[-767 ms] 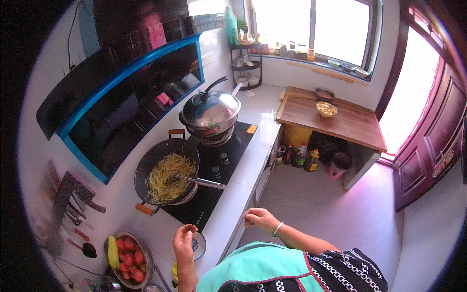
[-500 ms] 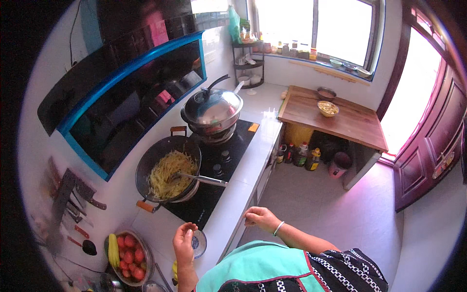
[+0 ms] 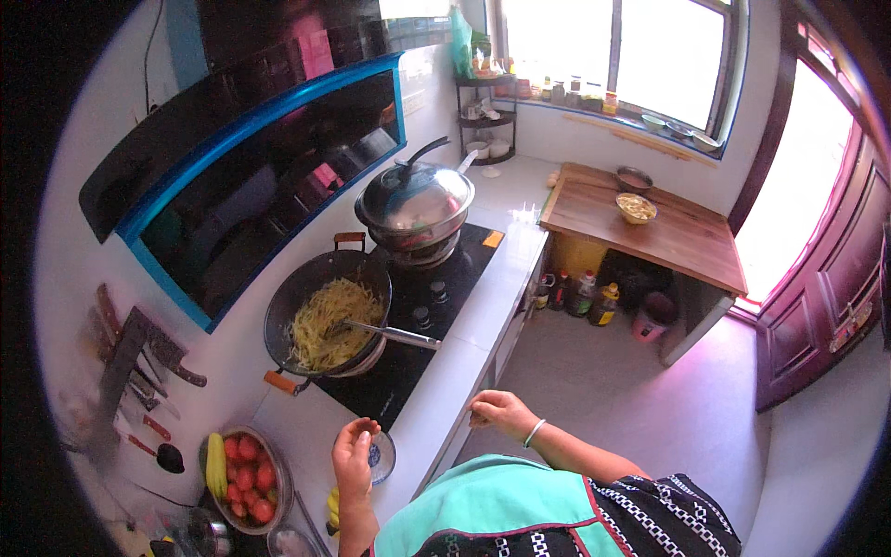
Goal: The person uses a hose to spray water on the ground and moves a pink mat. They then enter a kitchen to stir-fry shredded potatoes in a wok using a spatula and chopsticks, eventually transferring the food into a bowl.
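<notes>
- Plenty of open air between the left hand [image 3: 353, 464] and right hand [image 3: 501, 414], easy to pass there
- Bare strip of surface [image 3: 464, 342] along the front edge, next to the cooktop [image 3: 461, 278]
- Watch the utensil handle [image 3: 408, 336] though, it pokes past the wok [image 3: 316, 269] toward that edge
- Bulky lidded pot [image 3: 418, 200] blocks the cooktop's far end
- Small bowl [image 3: 383, 457] crowds the left hand, basin [image 3: 287, 478] fills space further left
</notes>
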A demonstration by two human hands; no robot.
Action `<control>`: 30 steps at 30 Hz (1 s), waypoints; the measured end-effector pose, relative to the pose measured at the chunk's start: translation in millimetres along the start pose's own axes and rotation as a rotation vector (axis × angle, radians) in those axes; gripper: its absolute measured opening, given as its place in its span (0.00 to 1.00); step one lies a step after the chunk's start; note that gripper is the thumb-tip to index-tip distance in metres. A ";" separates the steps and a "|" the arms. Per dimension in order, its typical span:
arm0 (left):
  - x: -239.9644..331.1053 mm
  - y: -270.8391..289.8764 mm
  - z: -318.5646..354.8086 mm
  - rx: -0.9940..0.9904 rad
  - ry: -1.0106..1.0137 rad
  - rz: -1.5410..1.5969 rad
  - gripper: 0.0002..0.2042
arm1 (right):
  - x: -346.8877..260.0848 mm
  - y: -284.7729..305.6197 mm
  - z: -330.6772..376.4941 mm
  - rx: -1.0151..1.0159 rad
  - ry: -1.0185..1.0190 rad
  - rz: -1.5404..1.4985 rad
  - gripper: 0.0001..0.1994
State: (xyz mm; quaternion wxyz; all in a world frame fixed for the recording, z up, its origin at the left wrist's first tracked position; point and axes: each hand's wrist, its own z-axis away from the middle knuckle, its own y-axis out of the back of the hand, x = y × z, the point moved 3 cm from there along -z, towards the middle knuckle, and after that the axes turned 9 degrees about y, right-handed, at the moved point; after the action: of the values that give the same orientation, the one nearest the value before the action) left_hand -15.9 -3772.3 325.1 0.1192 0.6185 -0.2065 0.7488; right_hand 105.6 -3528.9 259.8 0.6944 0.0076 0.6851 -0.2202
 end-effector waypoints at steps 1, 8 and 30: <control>-0.3 3.5 0.7 -0.020 -0.028 0.003 0.10 | 2.4 -3.8 -0.9 -0.014 0.002 -0.015 0.11; -7.1 -2.8 -1.9 -0.022 -0.057 -0.051 0.10 | 12.4 11.1 -4.6 -0.011 0.022 0.003 0.07; -20.4 9.5 51.2 0.162 -0.084 -0.046 0.09 | 12.5 -10.3 -18.2 -0.224 -0.092 0.016 0.08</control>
State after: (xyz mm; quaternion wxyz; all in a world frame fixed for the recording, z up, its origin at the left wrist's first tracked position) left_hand 29.1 -3802.5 311.3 0.0772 0.6616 -0.1356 0.7335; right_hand 84.6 -3536.2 249.7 0.7234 -0.0750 0.6726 -0.1369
